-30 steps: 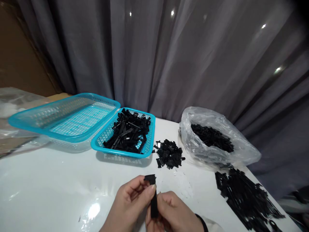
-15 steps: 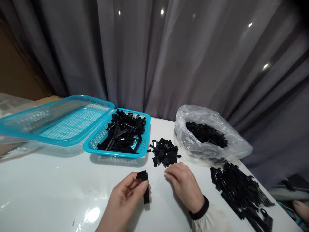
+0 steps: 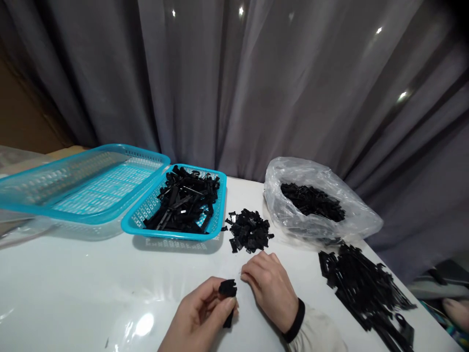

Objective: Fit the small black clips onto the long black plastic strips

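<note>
The left hand point(image 3: 201, 315), low in the middle of the frame, has a black plastic piece point(image 3: 227, 288) pinched between thumb and fingers. The piece stands more or less upright, its notched end poking out above the thumb and the rest showing below, partly hidden by the fingers. The right hand point(image 3: 271, 288) is just beside it, palm down over the white table point(image 3: 73, 283), fingers curled and the tips drawn close together. From here I can't tell whether that narrow grip has anything small in it. A dark band point(image 3: 296, 320) circles the wrist, above a pale sleeve point(image 3: 317, 332).

Right past those knuckles, in the centre of the frame, sits a loose heap of small black parts point(image 3: 251, 231). Left of the heap is a small blue basket point(image 3: 222, 200) filled with longer black pieces, and a larger blue basket point(image 3: 106, 195) is at the left of the frame. An open clear bag point(image 3: 361, 220) of black parts slumps at the right, with a pile of long black strips point(image 3: 366, 293) in front of it.

I'd judge this a handling step on one piece, the left hand steadying while the right works close by. The next move seems to call for a firm left pinch and precise right fingertips.
</note>
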A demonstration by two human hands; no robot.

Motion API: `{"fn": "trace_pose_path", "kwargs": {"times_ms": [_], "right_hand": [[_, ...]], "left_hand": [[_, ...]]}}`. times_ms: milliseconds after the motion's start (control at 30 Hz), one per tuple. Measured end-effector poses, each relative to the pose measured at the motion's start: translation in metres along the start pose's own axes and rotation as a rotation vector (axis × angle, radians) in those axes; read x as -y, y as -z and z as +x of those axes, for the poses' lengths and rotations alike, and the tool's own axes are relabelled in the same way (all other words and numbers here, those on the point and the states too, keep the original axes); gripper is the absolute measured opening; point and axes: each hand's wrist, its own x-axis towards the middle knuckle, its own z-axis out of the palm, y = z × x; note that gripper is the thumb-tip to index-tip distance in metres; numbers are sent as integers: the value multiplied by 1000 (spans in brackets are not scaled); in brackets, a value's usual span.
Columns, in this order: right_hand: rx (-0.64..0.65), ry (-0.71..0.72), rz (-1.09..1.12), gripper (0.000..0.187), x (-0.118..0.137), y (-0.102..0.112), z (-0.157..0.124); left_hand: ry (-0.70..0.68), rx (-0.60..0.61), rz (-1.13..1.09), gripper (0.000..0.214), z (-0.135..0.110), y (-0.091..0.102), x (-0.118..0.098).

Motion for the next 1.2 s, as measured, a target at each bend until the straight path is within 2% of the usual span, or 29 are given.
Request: {"fn": "trace_pose_path", "kwargs": {"times_ms": [100,267,400,667,800,933,1033,1200], "right_hand": [[-23,-5,43,15,2,4,-1],[-142,16,418,18,23,24,-1],[-138,41,577,16,38,33,-2],[-123,109,514,14,38,31,-1],[-67,111,500,14,35,34,-2],[-24,153,489,25,33,39,-3],[-39,217,459,35,31,40,-3],[-105,304,409,38,30,37,-5]], "left_hand": [[-12,1,102,23,0,3,3],[-23,61,201,23,1,6,8],[-47,115,256,24,1,7,6],[-69,148,299,23,0,6,3],[-74,147,300,23,-1,8,6],[-68,152,309,25,-2,8,7],[-71,136,306,24,-1,8,5],[-79,113,274,23,1,8,2]]}}
